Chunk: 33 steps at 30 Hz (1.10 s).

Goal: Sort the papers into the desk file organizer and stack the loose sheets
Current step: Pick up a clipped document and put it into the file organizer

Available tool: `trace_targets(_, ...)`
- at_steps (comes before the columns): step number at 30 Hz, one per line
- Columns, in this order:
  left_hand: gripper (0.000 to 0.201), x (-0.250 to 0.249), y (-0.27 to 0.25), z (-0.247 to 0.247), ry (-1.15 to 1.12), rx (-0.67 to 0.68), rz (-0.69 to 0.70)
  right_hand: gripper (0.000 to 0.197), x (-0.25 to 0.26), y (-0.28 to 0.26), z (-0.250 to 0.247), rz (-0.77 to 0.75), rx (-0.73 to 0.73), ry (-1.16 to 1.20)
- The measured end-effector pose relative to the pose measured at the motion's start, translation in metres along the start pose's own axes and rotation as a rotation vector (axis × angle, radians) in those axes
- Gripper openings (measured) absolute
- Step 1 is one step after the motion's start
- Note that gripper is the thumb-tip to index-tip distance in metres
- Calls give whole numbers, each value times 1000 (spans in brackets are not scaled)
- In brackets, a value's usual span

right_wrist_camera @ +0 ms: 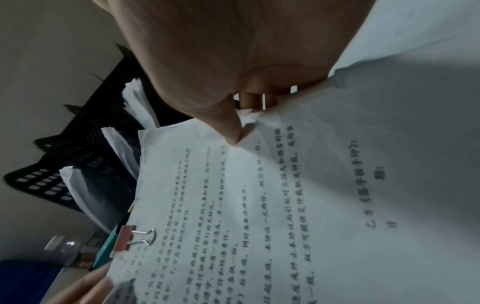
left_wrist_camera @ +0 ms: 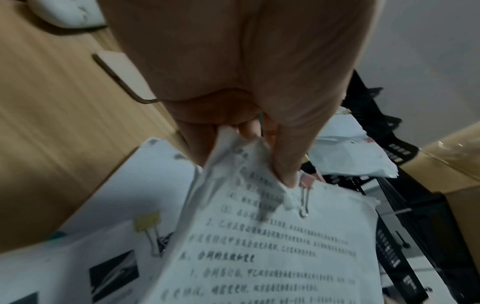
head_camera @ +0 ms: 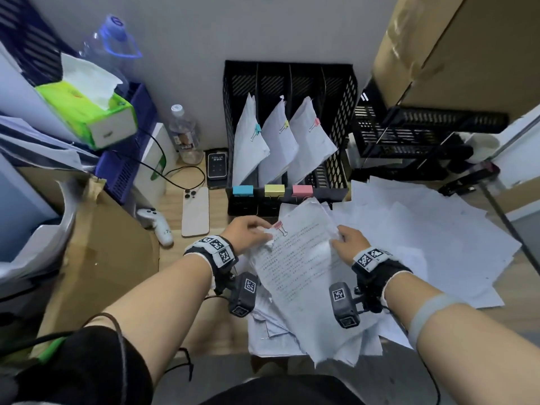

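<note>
Both my hands pinch one clipped bundle of printed pages (head_camera: 301,267): left hand (head_camera: 248,230) beside its pink binder clip (head_camera: 279,228), right hand (head_camera: 349,241) at the opposite top corner. Its long axis runs back toward me; beyond my grip stands the black organizer (head_camera: 336,118), probably three slots filled.

My wooden desk (head_camera: 210,197) carries a lot. Far centre: black file organizer (head_camera: 336,118) w/ 3 clipped bundles inside. Left of it: power bank (head_camera: 217,166), water bottle (head_camera: 184,135), phone (head_camera: 195,211) face down, white controller (head_camera: 157,226). Far left: cardboard box (head_camera: 102,258), blue basket (head_camera: 128,159). Right: loose sheets (head_camera: 423,238) spread out, black trays (head_camera: 409,135) behind. Near edge: more papers (head_camera: 271,331).
</note>
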<state>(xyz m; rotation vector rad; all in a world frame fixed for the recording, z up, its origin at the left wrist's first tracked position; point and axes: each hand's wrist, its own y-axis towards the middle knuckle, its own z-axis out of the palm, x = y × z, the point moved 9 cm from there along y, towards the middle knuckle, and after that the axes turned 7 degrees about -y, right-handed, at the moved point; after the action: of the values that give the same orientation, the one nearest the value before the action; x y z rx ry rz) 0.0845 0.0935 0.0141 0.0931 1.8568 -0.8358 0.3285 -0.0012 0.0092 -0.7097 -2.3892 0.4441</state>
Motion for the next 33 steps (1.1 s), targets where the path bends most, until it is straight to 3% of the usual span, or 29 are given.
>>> trace_targets(4, 30, 17, -7, -2, -204, 11, -84, 24, -5, -11, 5, 52, -8, 50)
trace_targets(11, 23, 36, -2, 3, -306, 34, -184, 27, -6, -21, 0, 106, -4, 274)
trace_targets(17, 26, 29, -3, 31, -206, 218, -202, 21, -4, -18, -27, 145, -105, 454)
trace_targets(19, 25, 13, 1, 38, -138, 227, -133, 22, -7, -15, -45, 164, -225, 495)
trace_targets(22, 21, -38, 6, 44, -25, 182, 104, 46, -5, -19, -83, 162, -514, 330)
trace_targets(23, 22, -58, 8, 44, 22, 137, 190, 55, 3, -19, -90, 130, -541, 273)
trace_targets(24, 23, -78, 8, 46, 46, 97, 272, 67, 15, -19, -91, 82, -480, 265)
trace_targets(26, 19, -113, 11, 56, 69, 62, 399, 102, 42, -16, -79, -13, -223, 387)
trace_targets(27, 19, -129, 11, 63, 110, 59, 465, 110, 56, -20, -74, -39, -102, 440)
trace_targets(28, 19, -144, 12, 72, 161, 73, 534, 106, 66, -21, -74, -58, -26, 490)
trace_targets(30, 21, -168, 10, 92, 250, 131, 648, 76, 78, -23, -86, -61, 8, 622)
trace_targets(33, 54, -184, 12, 104, 252, 176, 631, 43, 65, -16, -126, 70, -188, 611)
